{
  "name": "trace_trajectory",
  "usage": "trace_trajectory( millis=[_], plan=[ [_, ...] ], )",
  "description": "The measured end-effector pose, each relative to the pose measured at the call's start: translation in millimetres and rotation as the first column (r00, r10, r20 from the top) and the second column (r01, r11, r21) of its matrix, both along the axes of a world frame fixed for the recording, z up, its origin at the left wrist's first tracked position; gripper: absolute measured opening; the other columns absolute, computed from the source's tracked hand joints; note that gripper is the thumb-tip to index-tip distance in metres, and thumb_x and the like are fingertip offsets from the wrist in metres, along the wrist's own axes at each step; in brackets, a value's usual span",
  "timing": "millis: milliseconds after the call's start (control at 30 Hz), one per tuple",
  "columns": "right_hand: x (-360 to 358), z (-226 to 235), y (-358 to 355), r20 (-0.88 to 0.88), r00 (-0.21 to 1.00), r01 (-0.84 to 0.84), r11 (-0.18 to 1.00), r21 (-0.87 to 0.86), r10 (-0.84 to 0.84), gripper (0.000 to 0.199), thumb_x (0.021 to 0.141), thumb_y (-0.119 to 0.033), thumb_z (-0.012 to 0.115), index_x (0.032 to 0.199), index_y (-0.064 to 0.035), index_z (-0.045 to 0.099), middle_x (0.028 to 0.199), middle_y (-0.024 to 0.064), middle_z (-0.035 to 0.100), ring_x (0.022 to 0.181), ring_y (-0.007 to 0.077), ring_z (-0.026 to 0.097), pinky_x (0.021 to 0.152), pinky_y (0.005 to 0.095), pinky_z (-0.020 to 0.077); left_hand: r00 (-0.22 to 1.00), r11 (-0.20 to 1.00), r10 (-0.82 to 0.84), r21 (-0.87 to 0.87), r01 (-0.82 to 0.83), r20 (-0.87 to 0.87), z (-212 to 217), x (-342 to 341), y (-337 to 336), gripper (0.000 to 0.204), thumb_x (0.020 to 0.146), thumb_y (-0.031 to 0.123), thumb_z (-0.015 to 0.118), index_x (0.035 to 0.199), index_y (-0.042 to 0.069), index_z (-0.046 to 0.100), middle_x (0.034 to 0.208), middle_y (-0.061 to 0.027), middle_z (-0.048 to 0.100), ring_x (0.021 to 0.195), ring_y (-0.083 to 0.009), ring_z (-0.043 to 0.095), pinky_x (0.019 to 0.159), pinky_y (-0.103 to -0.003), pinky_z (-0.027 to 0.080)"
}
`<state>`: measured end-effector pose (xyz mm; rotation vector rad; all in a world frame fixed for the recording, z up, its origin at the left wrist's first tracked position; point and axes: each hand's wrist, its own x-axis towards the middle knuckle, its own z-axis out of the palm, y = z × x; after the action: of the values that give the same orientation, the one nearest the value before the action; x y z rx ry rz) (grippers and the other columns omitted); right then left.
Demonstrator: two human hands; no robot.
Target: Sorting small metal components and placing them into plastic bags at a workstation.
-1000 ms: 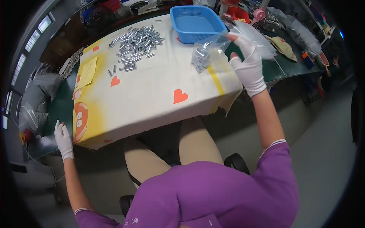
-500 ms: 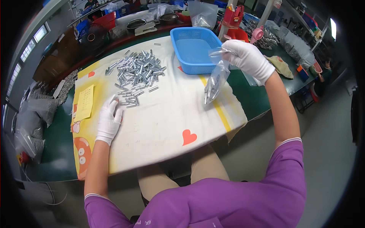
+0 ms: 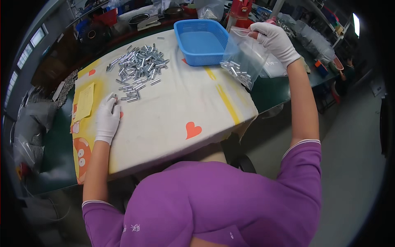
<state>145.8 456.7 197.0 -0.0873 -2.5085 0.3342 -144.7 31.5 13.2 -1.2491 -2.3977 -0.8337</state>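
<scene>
My right hand, in a white glove, is closed on the top edge of a clear plastic bag. Several short silvery metal pins lie in the bottom of that bag, which hangs just right of a blue plastic basket. My left hand, also gloved in white, rests on the cloth with its thumb apart from its fingers. Its fingertips are beside the near left end of a loose pile of similar metal pins. Nothing shows in that hand.
A pale patterned cloth covers part of the green table. A yellow paper slip lies at its left side. Bags of small parts stand at the far left. A fan and dark pans are behind.
The bag has turned and spread, showing its flat side and the pins at its bottom. My upper body has leaned forward and the whole view has shifted. The left hand stays beside the pile.
</scene>
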Motion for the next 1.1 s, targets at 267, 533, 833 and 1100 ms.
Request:
trace_trajectory(
  millis=[267,533,833,1100],
  plan=[
    [12.8,-18.8,-11.0,-0.092,0.97,0.245,0.915,0.322,-0.227,0.018,0.085,-0.007,0.062,0.102,-0.0104,0.066,0.092,0.0096,0.065,0.084,0.0265,0.063,0.077,0.0313,0.0514,1.0,0.996,0.004,-0.095,-0.004,-0.004,3.1,-4.6,7.6,0.038,0.082,0.015,0.065,0.114,-0.004,0.06,0.132,-0.0206,0.053,0.122,-0.0364,0.049,0.105,-0.04,0.039],
    [-51.4,-40.4,-166.9,-0.274,0.919,-0.181,0.921,0.345,0.283,0.016,0.076,-0.007,0.065,0.092,-0.0111,0.066,0.085,0.0052,0.065,0.078,0.0249,0.063,0.068,0.0358,0.0522,0.989,0.961,-0.1,-0.247,0.125,0.111,29.5,-4.0,32.7,0.053,0.083,0.029,0.065,0.118,-0.009,0.057,0.132,-0.0255,0.051,0.124,-0.0382,0.048,0.106,-0.039,0.038],
    [-205.2,-143.2,-191.9,0.295,0.934,-0.225,0.973,0.054,0.2,0.051,0.081,-0.04,0.067,0.122,-0.0105,0.06,0.12,0.0095,0.059,0.114,0.0306,0.054,0.099,0.0427,0.0421,0.973,0.981,-0.168,-0.068,0.181,0.161,26.8,2.4,43.6,0.05,0.075,0.028,0.076,0.112,-0.002,0.063,0.117,-0.0198,0.063,0.107,-0.0326,0.059,0.096,-0.037,0.046],
    [-185.7,-133.0,-191.3,0.381,0.859,-0.326,0.939,-0.108,0.342,0.044,0.07,-0.029,0.074,0.108,-0.0082,0.066,0.105,0.0095,0.062,0.105,0.0306,0.055,0.095,0.0406,0.0406,0.893,0.936,-0.338,0.011,0.351,0.298,38.0,9.6,33.5,0.049,0.067,0.016,0.08,0.109,-0.002,0.06,0.1,-0.0188,0.061,0.093,-0.032,0.06,0.082,-0.038,0.049]
  ],
)
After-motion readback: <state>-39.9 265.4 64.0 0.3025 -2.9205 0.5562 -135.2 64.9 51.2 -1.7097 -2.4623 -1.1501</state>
